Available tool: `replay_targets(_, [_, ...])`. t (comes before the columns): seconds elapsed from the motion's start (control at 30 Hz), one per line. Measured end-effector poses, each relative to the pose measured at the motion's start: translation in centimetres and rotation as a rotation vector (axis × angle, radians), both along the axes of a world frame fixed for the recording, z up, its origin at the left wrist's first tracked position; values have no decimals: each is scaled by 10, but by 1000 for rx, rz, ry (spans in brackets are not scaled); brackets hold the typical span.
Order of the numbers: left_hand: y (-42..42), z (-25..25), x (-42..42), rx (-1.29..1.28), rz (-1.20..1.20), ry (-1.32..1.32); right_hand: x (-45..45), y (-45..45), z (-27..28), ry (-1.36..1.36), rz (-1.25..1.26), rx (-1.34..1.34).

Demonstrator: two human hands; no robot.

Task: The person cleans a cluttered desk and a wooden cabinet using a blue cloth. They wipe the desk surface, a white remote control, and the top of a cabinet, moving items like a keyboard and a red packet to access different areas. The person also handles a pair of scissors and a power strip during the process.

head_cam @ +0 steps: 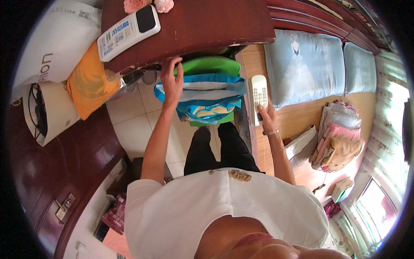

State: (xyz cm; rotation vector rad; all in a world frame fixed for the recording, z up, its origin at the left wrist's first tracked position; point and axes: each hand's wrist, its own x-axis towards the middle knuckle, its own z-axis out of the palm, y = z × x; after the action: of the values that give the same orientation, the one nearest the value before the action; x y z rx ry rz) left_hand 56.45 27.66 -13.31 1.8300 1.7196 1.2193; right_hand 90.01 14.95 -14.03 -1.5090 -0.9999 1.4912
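My right hand (pixel 270 119) grips a white remote control (pixel 258 92), its button face up and the thumb on its lower part. My left hand (pixel 172 82) is at the front edge of a dark red wooden table (pixel 210 22), fingers slightly apart and nothing seen in them. Whether its fingertips touch the edge, I cannot tell. Below and beside that hand, a blue bag (pixel 210 105) with a white inside gapes open. Behind the bag, a green plastic piece (pixel 210 66) shows partly under the tabletop.
On the table lie a white boxed item (pixel 129 34) bearing writing and a small pink ornament (pixel 164 5). White and orange bags (pixel 93 84) stand at left. To the right, a bed with a wooden mat (pixel 281 126) holds blue pillows (pixel 305 68) and folded clothes (pixel 339 139).
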Motion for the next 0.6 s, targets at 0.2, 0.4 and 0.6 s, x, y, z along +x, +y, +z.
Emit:
replay_targets(0.2, [-27, -68, -62, -19, 360, -106, 19, 61, -47, 118, -29, -64])
replay_targets(0.4, [-210, -270, -175, -419, 607, -931, -5, 125, -29, -52, 312, 280])
replay_targets(0.6, [-276, -395, -47, -1060, 1008, -1465, -27, 164, -40, -159, 788, 410])
